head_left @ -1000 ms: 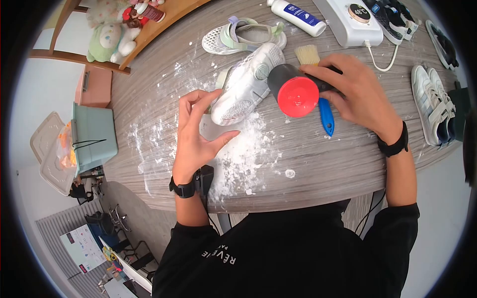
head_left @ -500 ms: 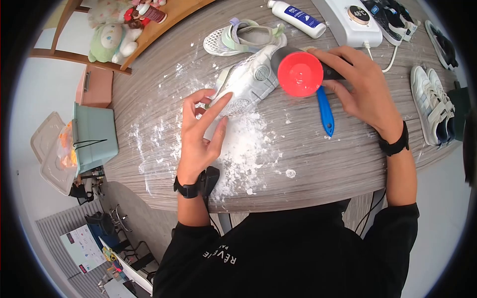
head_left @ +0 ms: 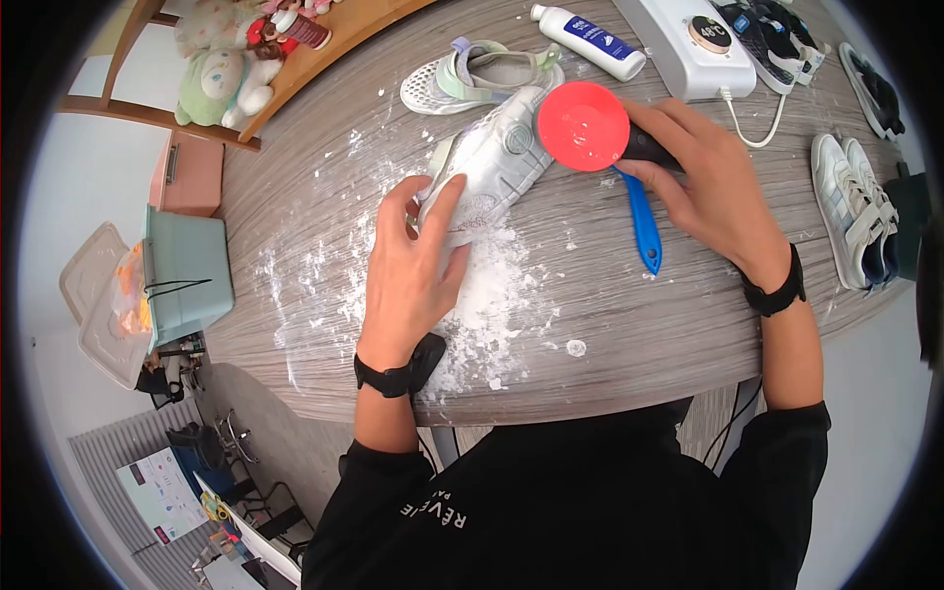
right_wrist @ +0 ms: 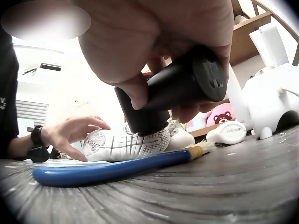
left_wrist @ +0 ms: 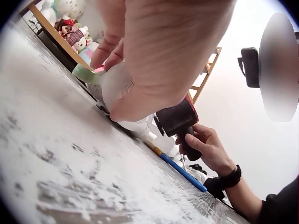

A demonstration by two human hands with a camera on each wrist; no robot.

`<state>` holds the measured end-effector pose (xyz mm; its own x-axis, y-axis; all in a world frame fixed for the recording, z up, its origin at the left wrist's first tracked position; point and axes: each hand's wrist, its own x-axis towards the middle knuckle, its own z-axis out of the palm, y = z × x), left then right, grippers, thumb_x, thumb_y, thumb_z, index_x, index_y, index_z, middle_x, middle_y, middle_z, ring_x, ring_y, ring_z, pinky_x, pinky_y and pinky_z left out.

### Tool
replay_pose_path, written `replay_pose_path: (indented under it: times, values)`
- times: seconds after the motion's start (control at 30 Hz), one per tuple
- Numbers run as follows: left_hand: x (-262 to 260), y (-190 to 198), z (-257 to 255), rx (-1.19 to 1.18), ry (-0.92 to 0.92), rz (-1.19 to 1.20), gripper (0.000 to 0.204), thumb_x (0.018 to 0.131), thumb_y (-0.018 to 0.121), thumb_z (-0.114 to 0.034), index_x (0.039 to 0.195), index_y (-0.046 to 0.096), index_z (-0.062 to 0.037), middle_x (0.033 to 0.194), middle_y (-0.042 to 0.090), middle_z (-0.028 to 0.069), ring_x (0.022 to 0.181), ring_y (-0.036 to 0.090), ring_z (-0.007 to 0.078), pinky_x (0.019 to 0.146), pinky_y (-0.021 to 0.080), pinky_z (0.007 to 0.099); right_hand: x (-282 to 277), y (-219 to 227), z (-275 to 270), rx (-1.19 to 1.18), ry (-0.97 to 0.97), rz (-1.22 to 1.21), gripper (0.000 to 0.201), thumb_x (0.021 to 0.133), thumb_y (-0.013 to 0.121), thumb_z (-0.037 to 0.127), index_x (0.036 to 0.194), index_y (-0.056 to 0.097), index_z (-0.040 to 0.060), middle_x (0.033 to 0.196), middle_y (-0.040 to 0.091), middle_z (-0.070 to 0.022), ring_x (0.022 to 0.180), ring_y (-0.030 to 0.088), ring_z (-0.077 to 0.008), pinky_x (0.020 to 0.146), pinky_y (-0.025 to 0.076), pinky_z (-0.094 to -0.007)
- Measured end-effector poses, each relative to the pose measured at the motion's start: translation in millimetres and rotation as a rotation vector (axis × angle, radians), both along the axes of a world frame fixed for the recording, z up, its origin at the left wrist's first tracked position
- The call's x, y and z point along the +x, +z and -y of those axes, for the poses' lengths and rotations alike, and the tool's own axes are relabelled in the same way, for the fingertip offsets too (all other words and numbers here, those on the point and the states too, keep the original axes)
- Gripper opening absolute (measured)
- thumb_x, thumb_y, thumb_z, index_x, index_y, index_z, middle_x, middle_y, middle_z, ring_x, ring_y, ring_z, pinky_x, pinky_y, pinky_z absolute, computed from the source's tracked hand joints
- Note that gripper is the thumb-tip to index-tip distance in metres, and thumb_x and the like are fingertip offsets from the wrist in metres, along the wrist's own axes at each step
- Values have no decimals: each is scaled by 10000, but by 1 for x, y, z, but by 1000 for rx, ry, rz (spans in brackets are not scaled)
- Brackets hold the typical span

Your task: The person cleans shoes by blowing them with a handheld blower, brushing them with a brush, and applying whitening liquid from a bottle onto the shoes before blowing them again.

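Observation:
A white sneaker (head_left: 492,157) lies on its side on the table, its patterned sole facing the front. My left hand (head_left: 408,280) holds its toe end, fingers over the upper and thumb low by the sole. In my right hand (head_left: 703,177) is the handle of a black hand-held device (left_wrist: 177,116) with a round red end (head_left: 583,126). The device's black barrel stands over the sneaker's heel end, its lower end right at the shoe in the right wrist view. Beneath the right hand lies a blue-handled brush (head_left: 642,221) with pale bristles (right_wrist: 201,148).
White powder (head_left: 482,324) is scattered over the table (head_left: 639,344). Behind the sneaker stands its mate (head_left: 442,84), with a white bottle (head_left: 590,41) and a white machine (head_left: 693,59) further right. More shoes (head_left: 855,211) stand at the right edge. A shelf with plush toys (head_left: 226,84) is back left.
My left hand has moved right and closed on the sneaker's toe. The device in my right hand has risen in view, its red end now over the heel. The sneaker stays nearly in place.

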<state>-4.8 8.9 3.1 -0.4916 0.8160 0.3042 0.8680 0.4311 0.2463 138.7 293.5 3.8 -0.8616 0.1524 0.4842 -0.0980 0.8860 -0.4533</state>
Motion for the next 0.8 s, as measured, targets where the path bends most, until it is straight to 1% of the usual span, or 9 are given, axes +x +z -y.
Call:
replay_pose_path:
  times: [0.17,0.3,0.37,0.4,0.53,0.63,0.7,0.73,0.8]
  values:
    - [4,1,0,51,47,39,760,657,824,17,1372,603,-113,1307,530,133,995,601,289,821,539,391,2,1,1,18,1,17,513,853,769,209,1338,630,121,983,651,-114,837,642,-354,710,519,-427]
    - [3,8,4,98,14,62,733,646,815,13,1341,606,-85,1297,528,143,991,620,304,834,574,393,2,5,0,7,2,-55,508,854,774,207,1333,633,114,966,651,-116,824,641,-351,699,516,-420]
    - [-2,9,10,168,-14,106,731,624,826,9,1320,618,-67,1269,552,139,1044,627,301,833,576,393,4,4,-2,-114,-15,-56,495,865,771,203,1331,633,108,947,649,-121,813,641,-354,692,515,-421]
    - [-3,9,12,169,17,130,737,614,837,10,1316,625,-64,1245,576,131,1079,632,284,837,574,388,4,4,-3,-115,-16,-52,495,865,771,203,1331,633,108,947,649,-121,813,641,-354,692,515,-421]
    - [-5,7,13,233,26,166,752,627,831,17,1343,623,-74,1243,588,125,1052,636,262,816,571,370,1,-1,0,-75,-19,-23,469,885,760,221,1318,627,95,958,660,-131,824,652,-366,696,520,-434]
    - [-7,4,8,260,13,105,757,655,852,9,1369,617,-79,1268,579,125,1001,639,252,774,567,352,-1,-5,7,-49,4,16,467,898,748,232,1319,611,85,979,657,-144,829,654,-377,696,521,-446]
    - [-7,2,6,239,-1,17,723,656,877,9,1338,645,-52,1252,609,136,967,653,228,683,548,311,-1,-4,12,-66,16,59,468,904,743,237,1322,602,81,989,654,-150,830,654,-382,694,521,-451]
    - [-6,2,6,239,-1,17,723,656,877,9,1338,645,-52,1252,609,136,967,653,228,683,548,311,0,-2,15,-68,28,76,471,907,739,236,1327,596,79,990,647,-157,830,652,-387,694,520,-455]
    - [-2,2,6,161,69,-4,720,665,894,-9,1339,645,-51,1242,599,129,919,646,222,664,533,304,1,0,19,-71,38,94,474,910,735,234,1333,590,77,992,640,-164,830,650,-391,694,519,-459]
